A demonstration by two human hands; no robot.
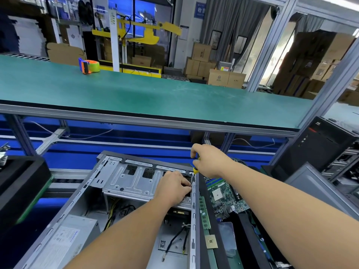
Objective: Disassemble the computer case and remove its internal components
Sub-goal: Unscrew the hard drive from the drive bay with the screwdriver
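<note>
An open grey computer case (pixel 81 193) lies on its side in front of me. Its metal drive cage (pixel 132 181) spans the far end, and a power supply (pixel 66 241) sits at the near left. Loose black cables (pixel 174 239) lie on the case floor. My right hand (pixel 209 160) grips a yellow-and-black screwdriver (pixel 195 170), held upright with its tip at the cage's right end by the case rail. My left hand (pixel 172 188) rests on the cage's right end, its fingers curled beside the screwdriver shaft; what they pinch is hidden.
A green motherboard (pixel 225 197), RAM sticks (pixel 204 212) and a CPU (pixel 210 241) lie on a tray to the right of the case. A black tower PC (pixel 318 146) stands at far right. A black foam box (pixel 21 181) sits left. An orange tape dispenser (pixel 88 66) rests on the green upper shelf (pixel 155 94).
</note>
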